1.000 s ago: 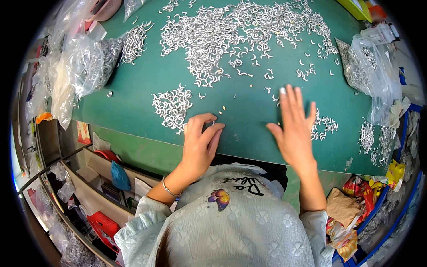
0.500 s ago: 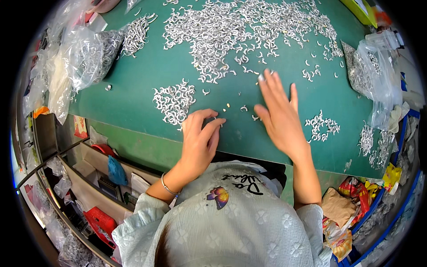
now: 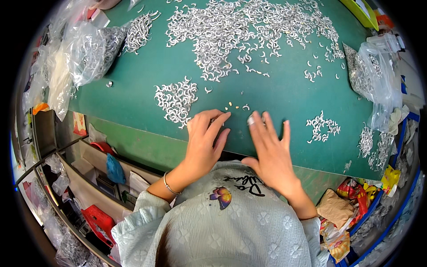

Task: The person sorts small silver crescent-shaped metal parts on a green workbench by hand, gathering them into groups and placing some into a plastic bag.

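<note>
Smooth green table (image 3: 284, 89); pale crinkled top (image 3: 240, 227), embossed w/ flowers, black script lettering (image 3: 244, 180), butterfly print (image 3: 221, 197); main heap (image 3: 218, 40) of shiny silver crescents, far side; clear crinkly plastic bag (image 3: 91, 55) of metal pcs, L; R hand (image 3: 271, 158) palm down, fingers straight & spread, can't tell what's under; L hand (image 3: 203, 144) bent, thumb & index apart, can't tell if gripping; smaller crescent pile (image 3: 175, 101) just beside its fingertips; lone crescent (image 3: 246, 107) just past R fingers.

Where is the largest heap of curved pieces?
In the head view, the largest heap lies at the top centre of the green table, beyond the left hand and right hand.
</note>
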A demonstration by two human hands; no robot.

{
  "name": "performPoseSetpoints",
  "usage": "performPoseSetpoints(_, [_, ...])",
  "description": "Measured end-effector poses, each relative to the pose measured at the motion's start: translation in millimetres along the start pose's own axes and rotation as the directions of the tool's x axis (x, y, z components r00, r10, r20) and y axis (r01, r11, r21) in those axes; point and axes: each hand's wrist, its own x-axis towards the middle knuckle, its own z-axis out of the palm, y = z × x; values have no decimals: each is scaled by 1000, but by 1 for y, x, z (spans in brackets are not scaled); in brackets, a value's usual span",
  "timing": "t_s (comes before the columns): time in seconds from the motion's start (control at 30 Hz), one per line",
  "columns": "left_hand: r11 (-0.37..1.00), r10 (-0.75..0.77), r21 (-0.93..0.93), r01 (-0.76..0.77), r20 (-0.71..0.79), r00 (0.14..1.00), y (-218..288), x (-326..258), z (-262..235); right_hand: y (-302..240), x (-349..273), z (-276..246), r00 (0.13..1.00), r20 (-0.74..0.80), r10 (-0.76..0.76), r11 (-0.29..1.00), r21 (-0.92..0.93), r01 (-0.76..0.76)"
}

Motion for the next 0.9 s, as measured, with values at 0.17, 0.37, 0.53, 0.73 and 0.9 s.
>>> performPoseSetpoints(0.17, [999,-34,-34,31,-88,996,-8,-5,0,10,-2,-5,996,-89,10,1000,4,-10])
performPoseSetpoints(0.37, [998,46,32,-47,16,999,-14,-9,-3,4,-7,5,1000,-23,-7,998,56,8])
performPoseSetpoints(0.53, [999,4,-46,-6,-36,999,-11,-7,-2,5,18,-1,988,-149,-45,998,33,50])
performPoseSetpoints(0.73, [995,98,-7,-99,-39,994,-8,-7,-3,10,2,-4,995,-99,29,999,-20,-31])
performPoseSetpoints(0.9, [965,263,-17,-263,48,964,0,4,12,5,-18,7,999,-39,15,1000,-21,-16])
